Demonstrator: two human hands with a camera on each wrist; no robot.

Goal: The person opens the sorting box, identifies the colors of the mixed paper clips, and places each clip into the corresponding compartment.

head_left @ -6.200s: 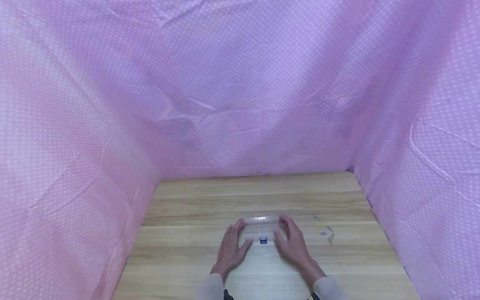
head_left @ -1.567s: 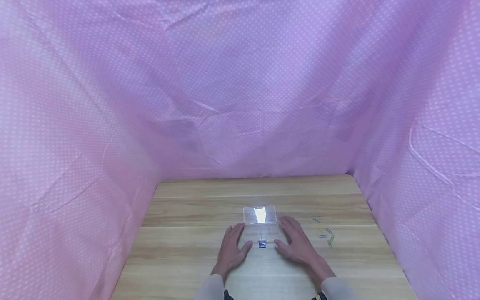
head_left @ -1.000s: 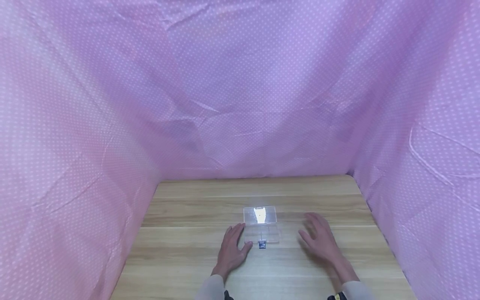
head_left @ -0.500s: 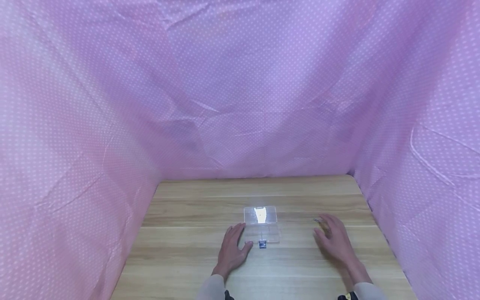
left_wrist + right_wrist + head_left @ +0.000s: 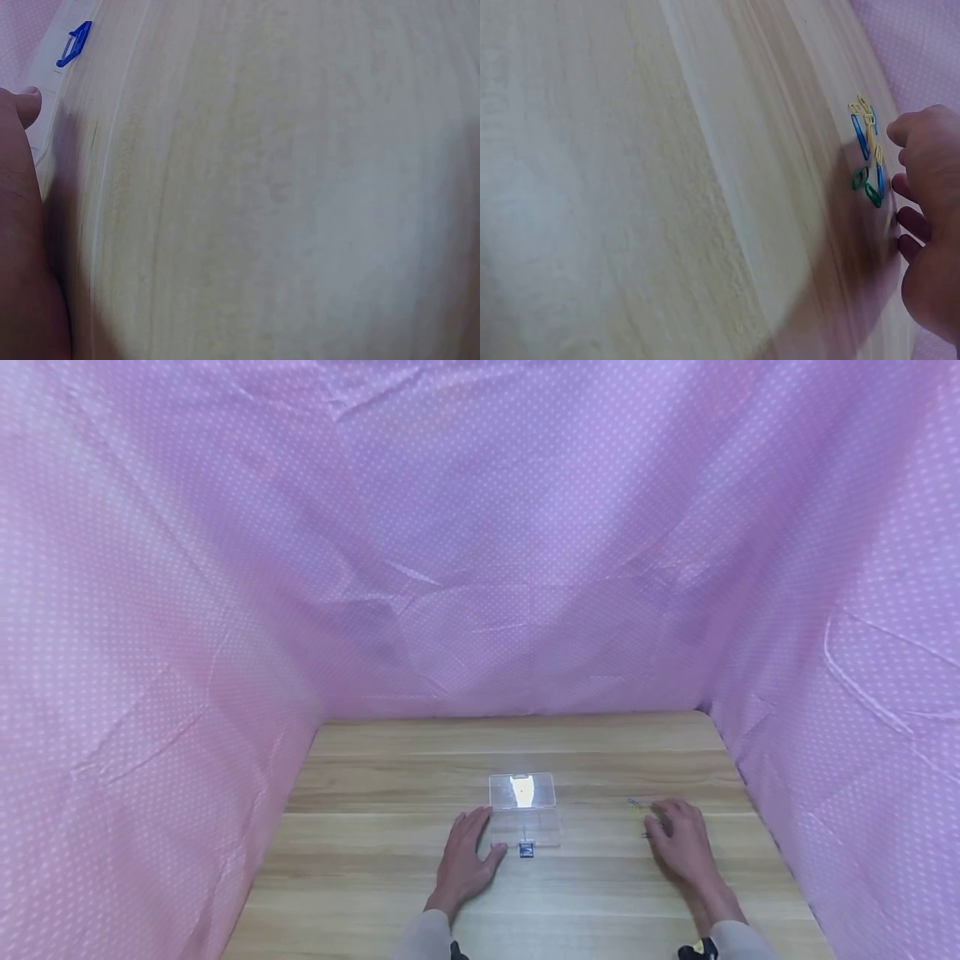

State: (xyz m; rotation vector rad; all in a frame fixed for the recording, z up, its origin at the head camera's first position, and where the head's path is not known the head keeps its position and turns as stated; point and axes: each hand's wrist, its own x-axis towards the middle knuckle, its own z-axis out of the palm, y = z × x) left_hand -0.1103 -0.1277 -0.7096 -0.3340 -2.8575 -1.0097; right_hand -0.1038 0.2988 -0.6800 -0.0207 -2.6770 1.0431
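A clear plastic box (image 5: 542, 829) lies on the table with its lid (image 5: 500, 791) swung back flat behind it. From its front edge sticks out a blue latch (image 5: 527, 850), also seen in the left wrist view. My left hand (image 5: 462, 867) holds the box's left end, thumb at the front corner and fingertips at the back one. My right hand (image 5: 684, 845) hovers low over the paper clips, fingers loosely bent and holding nothing. In the right wrist view blue paper clips (image 5: 859, 136), yellow paper clips (image 5: 869, 120) and green paper clips (image 5: 873, 195) lie just beside its fingertips.
The wooden table (image 5: 390, 760) has rounded far corners. A pink dotted cloth (image 5: 480, 627) hangs behind it and along both sides. Bare wood separates the box from the paper clips.
The box's lid has been swung back. My right hand has let go of the box and moved right to the paper clips, covering part of them. My left hand has stayed at the box.
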